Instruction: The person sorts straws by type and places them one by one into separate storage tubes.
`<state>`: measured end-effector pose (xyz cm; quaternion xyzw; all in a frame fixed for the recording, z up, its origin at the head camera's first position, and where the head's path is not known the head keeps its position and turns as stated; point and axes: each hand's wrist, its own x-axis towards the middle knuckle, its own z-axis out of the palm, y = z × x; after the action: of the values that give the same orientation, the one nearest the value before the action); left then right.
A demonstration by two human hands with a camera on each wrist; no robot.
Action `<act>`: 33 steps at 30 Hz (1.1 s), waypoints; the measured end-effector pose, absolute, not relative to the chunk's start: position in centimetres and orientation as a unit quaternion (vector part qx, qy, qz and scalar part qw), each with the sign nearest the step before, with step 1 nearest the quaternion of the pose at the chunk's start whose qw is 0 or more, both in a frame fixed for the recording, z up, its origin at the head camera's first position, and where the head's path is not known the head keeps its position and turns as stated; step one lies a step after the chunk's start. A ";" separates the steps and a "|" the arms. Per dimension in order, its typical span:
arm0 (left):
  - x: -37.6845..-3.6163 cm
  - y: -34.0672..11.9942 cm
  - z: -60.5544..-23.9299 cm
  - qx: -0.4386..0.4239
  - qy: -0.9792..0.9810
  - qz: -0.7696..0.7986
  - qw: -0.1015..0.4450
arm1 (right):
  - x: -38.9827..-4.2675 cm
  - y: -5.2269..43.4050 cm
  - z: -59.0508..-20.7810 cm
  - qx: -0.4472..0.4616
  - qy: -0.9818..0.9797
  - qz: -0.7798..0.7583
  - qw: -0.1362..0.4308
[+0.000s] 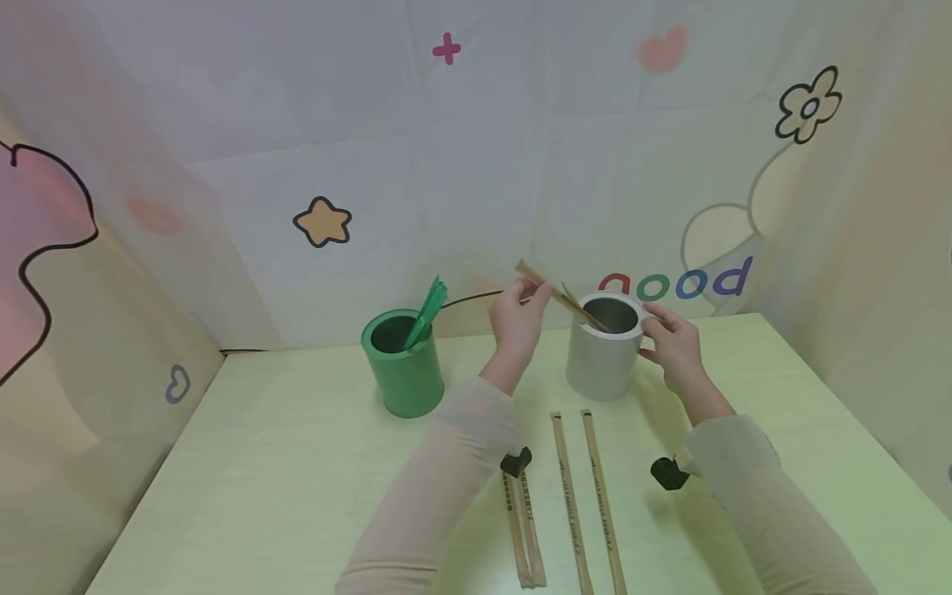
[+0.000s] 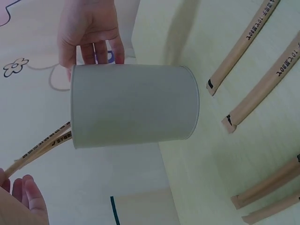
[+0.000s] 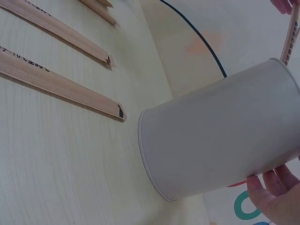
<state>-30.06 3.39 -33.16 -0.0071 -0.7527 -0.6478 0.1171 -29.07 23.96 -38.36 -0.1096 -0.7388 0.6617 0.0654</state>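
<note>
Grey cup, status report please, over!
Left hand pinches paper-wrapped chopsticks, tips inside grey cup. Right hand steadies the cup's side. Nothing blocks the opening.

Between the green cup and the grey cup lay an open lane of table. Wrapped chopsticks lay across the near middle. Cloth walls closed in the back and sides.

The green cup stands left of the grey cup on the table; four wrapped chopsticks lie in front of them.
</note>
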 end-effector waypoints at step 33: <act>-29.5 1.5 -37.2 -0.054 -0.798 -0.600 0.024 | -29.1 23.9 -38.4 -0.111 -0.733 0.669 0.064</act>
<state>-29.47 1.55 -37.23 -0.0545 -0.7979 -0.5999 0.0243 -29.10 23.90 -38.37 -0.1112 -0.7325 0.6685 0.0643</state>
